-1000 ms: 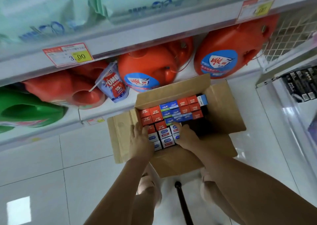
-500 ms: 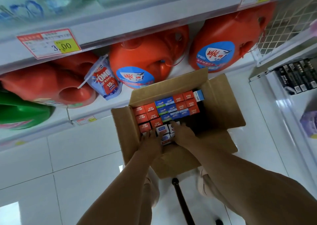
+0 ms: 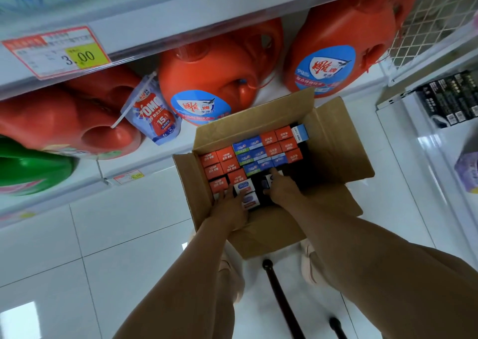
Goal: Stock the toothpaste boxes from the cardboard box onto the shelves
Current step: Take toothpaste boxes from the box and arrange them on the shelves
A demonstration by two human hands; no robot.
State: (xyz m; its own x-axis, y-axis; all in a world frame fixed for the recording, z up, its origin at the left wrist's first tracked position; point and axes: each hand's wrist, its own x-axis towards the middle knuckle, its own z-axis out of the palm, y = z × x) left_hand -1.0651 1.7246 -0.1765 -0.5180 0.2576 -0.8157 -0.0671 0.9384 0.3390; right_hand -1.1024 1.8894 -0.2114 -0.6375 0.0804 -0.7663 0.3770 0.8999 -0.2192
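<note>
An open cardboard box [image 3: 333, 142] stands on the floor below me, packed with upright toothpaste boxes: red ones [image 3: 219, 161], blue ones [image 3: 249, 148] and white ones [image 3: 244, 187]. Both hands are inside at its near end. My left hand [image 3: 230, 209] reaches over the near left corner, thumb and fingers closing on a white toothpaste box. My right hand [image 3: 283, 188] pinches another white toothpaste box [image 3: 267, 179], its index finger stretched toward the blue row. A dark gap lies between the two hands.
The bottom shelf [image 3: 144, 165] beyond the box holds large orange detergent jugs [image 3: 214, 85], a green jug [image 3: 31, 168] and a refill pouch [image 3: 152, 116]. Another shelf unit [image 3: 426, 136] stands at the right. My feet and a dark pole [image 3: 282, 300] are on the white tiled floor.
Both hands have moved deeper into the box's near end. Fewer white boxes show there, and a dark gap has opened between the hands. The view has shifted closer.
</note>
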